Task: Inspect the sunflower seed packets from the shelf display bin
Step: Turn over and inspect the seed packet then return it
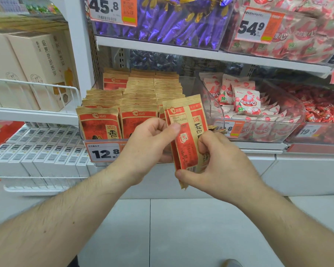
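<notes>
Both hands hold a small stack of brown-and-red sunflower seed packets (pixel 185 132) upright in front of the shelf. My left hand (pixel 147 149) pinches the stack's left edge, thumb on the front packet. Around the lower right side wraps my right hand (pixel 218 166), thumb under the bottom edge. Behind them the clear display bin (pixel 104 141) holds several rows of the same packets (pixel 135 97) standing on end, with a 12.8 price tag (pixel 104 152) on its front.
A clear bin of white-and-pink candy packs (pixel 245 105) sits right of the seed bin, red candies (pixel 324 108) further right. Purple wrapped sweets (pixel 172 22) fill the shelf above. Beige boxes (pixel 33 68) and white boxes (pixel 39 151) stand on wire-railed shelves at left. Tiled floor below.
</notes>
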`<control>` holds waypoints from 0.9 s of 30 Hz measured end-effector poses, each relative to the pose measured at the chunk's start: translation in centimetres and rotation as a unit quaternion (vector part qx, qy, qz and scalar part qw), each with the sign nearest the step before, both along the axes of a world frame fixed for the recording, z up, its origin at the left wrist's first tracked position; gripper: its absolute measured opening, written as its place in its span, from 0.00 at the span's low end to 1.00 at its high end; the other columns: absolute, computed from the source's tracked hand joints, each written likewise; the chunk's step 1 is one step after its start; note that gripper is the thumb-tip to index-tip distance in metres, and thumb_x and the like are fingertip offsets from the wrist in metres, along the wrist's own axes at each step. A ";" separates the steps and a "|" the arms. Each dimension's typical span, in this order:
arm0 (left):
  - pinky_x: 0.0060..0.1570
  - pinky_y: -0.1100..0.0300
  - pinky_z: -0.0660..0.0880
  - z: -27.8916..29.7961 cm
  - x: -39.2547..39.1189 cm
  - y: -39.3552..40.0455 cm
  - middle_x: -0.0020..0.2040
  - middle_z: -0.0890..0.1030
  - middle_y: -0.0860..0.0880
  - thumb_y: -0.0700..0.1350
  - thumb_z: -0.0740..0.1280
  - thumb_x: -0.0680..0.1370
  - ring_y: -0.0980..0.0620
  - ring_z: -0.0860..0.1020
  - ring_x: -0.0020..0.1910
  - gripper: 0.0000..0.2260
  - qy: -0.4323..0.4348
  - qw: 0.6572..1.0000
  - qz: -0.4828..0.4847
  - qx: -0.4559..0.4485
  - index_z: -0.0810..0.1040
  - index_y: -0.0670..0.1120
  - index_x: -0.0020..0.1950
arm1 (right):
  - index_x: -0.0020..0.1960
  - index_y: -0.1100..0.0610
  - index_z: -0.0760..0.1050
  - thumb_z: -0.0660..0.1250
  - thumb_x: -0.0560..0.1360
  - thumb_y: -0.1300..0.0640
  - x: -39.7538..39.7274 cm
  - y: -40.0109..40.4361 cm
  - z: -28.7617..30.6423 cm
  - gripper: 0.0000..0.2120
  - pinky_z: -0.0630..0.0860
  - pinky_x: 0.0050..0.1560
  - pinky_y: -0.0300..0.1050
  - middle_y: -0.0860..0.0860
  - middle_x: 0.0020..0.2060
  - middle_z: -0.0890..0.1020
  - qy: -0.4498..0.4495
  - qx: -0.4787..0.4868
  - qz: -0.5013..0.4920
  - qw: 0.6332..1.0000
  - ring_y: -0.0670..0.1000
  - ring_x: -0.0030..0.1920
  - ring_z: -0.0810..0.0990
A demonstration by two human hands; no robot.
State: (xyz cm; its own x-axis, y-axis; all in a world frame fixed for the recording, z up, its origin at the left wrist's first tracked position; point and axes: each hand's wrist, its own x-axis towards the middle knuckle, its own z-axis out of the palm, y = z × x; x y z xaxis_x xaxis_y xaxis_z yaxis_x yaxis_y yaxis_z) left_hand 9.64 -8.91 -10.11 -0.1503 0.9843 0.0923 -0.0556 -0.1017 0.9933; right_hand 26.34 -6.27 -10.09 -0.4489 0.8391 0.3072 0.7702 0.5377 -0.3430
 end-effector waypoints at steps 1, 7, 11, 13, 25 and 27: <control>0.36 0.52 0.82 -0.1 0.0 0.1 0.41 0.85 0.41 0.42 0.67 0.79 0.47 0.84 0.39 0.10 0.002 1.000 0.009 0.000 0.72 0.36 0.51 | 0.39 0.45 0.56 0.70 0.57 0.31 -0.2 -0.1 -0.1 0.28 0.69 0.41 0.45 0.43 0.43 0.70 -0.012 0.017 -0.009 1.000 0.48 0.42 0.72; 0.40 0.48 0.83 -0.2 -0.2 0.2 0.49 0.83 0.34 0.38 0.68 0.78 0.43 0.85 0.43 0.08 0.009 0.999 0.029 -0.014 0.72 0.35 0.51 | 0.46 0.47 0.59 0.71 0.60 0.29 -1.0 -1.0 0.4 0.31 0.68 0.46 0.45 0.43 0.45 0.70 -0.058 0.053 -0.048 0.996 0.49 0.44 0.72; 0.45 0.45 0.81 -0.5 -0.7 0.4 0.43 0.83 0.37 0.36 0.68 0.78 0.45 0.83 0.41 0.04 0.023 0.999 0.030 -0.013 0.74 0.41 0.45 | 0.45 0.46 0.62 0.67 0.58 0.27 -0.7 -1.2 1.4 0.29 0.69 0.40 0.45 0.40 0.39 0.76 0.006 0.002 -0.074 0.997 0.45 0.40 0.76; 0.52 0.42 0.79 -0.6 -0.9 0.5 0.42 0.84 0.39 0.35 0.69 0.77 0.44 0.83 0.42 0.06 0.044 0.999 0.024 -0.008 0.75 0.43 0.43 | 0.44 0.47 0.65 0.68 0.59 0.29 -0.1 -0.7 1.5 0.27 0.69 0.35 0.43 0.41 0.36 0.78 0.125 -0.048 -0.076 0.988 0.41 0.34 0.75; 0.48 0.48 0.81 0.0 -0.6 -0.3 0.41 0.86 0.45 0.36 0.68 0.77 0.48 0.85 0.44 0.04 0.110 0.992 -0.053 -0.035 0.74 0.36 0.48 | 0.39 0.56 0.79 0.59 0.83 0.58 1.5 1.5 1.2 0.16 0.71 0.31 0.35 0.44 0.26 0.79 0.396 -0.138 0.005 0.908 0.44 0.28 0.72; 0.48 0.48 0.81 0.0 -0.5 -0.3 0.41 0.86 0.44 0.36 0.68 0.77 0.47 0.85 0.45 0.05 0.111 0.991 -0.059 -0.036 0.74 0.35 0.49 | 0.41 0.58 0.80 0.59 0.83 0.57 1.6 1.7 1.1 0.16 0.73 0.33 0.38 0.47 0.29 0.81 0.401 -0.139 0.002 0.905 0.45 0.30 0.74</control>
State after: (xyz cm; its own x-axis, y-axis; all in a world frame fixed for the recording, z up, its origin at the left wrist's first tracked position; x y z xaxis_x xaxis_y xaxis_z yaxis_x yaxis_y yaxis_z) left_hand 9.12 -9.20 -10.09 -0.0186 0.9991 0.0381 0.1572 -0.0348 0.9870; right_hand 27.92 -4.62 -8.98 -0.1779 0.9331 0.3124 0.2112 0.3463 -0.9140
